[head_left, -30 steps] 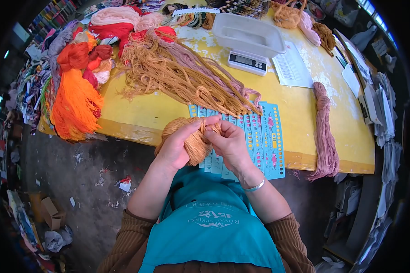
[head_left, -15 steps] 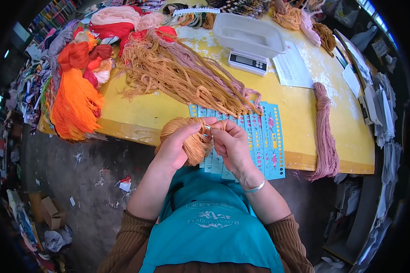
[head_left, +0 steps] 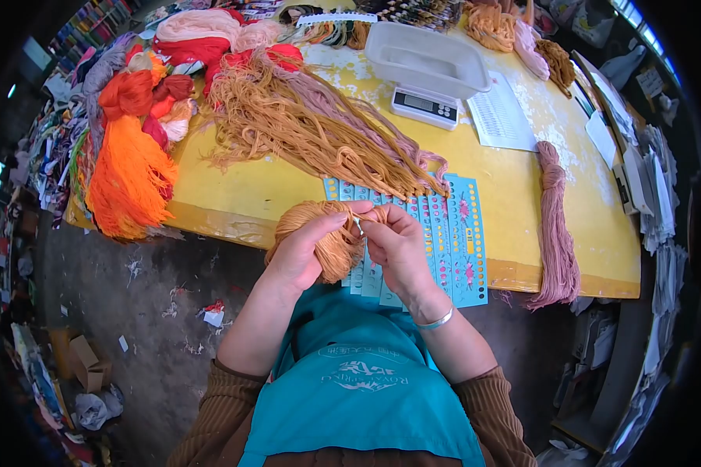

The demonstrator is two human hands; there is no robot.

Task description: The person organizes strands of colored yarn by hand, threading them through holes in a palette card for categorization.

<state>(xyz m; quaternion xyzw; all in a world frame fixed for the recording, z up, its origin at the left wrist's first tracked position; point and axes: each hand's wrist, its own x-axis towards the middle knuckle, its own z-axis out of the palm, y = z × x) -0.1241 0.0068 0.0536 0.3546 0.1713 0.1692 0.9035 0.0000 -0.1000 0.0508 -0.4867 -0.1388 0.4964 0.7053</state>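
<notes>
A skein of light orange thread (head_left: 337,257) is bunched up in my left hand (head_left: 297,253), whose fingers wrap round it just off the table's front edge. Close beside it, my right hand (head_left: 401,247) pinches part of the same thread between thumb and fingers. A small white bit, perhaps a tie, shows between my fingertips; its exact form is too small to tell. Beneath and behind my hands lie overlapping blue cards (head_left: 463,233) with rows of holes. Long tan and mauve threads (head_left: 311,124) run over the table to the cards' upper edge.
Bright orange thread (head_left: 128,183) hangs at the table's left edge. At the back, a clear plastic tub (head_left: 428,58) rests on a digital scale (head_left: 424,107) beside a printed sheet (head_left: 500,113). A mauve skein (head_left: 553,226) hangs over the front edge at right.
My hands stay almost in place, with slight finger movement; the white bit between them shows more clearly. Another person's hand at the back right has moved off the peach thread.
</notes>
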